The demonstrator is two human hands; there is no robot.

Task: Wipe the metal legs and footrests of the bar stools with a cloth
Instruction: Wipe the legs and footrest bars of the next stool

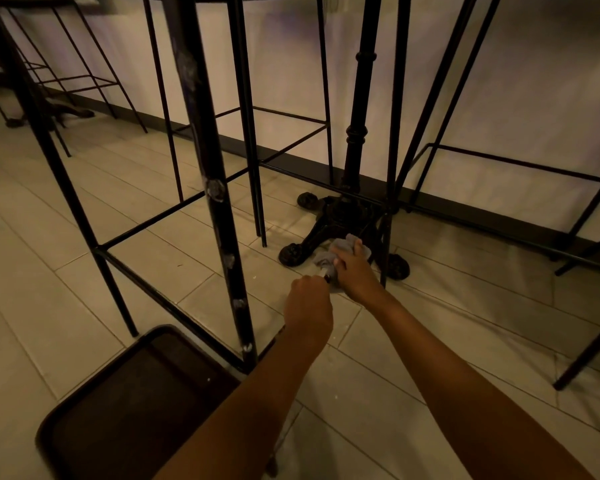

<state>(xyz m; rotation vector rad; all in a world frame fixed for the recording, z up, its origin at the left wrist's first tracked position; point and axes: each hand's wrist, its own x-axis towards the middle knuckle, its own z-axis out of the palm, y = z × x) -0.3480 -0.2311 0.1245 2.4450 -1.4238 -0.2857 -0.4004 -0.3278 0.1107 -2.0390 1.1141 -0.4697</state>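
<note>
My right hand (355,270) grips a crumpled grey cloth (345,247) low near the floor. It is just left of a thin black stool leg (386,251) and in front of the table base. My left hand (309,306) is curled into a fist beside the right one, and a small dark object (327,278) pokes out of it; what it is I cannot tell. The nearest bar stool has a scuffed black leg (219,202) and a thin footrest bar (153,221) to the left of both hands.
A black cast-iron table base (326,226) with rounded feet stands behind the cloth. More wire-frame stools stand at the far left (84,77) and right (520,164) along a pale wall with a dark skirting. A dark square seat (136,393) lies at the bottom left. The floor is pale tile.
</note>
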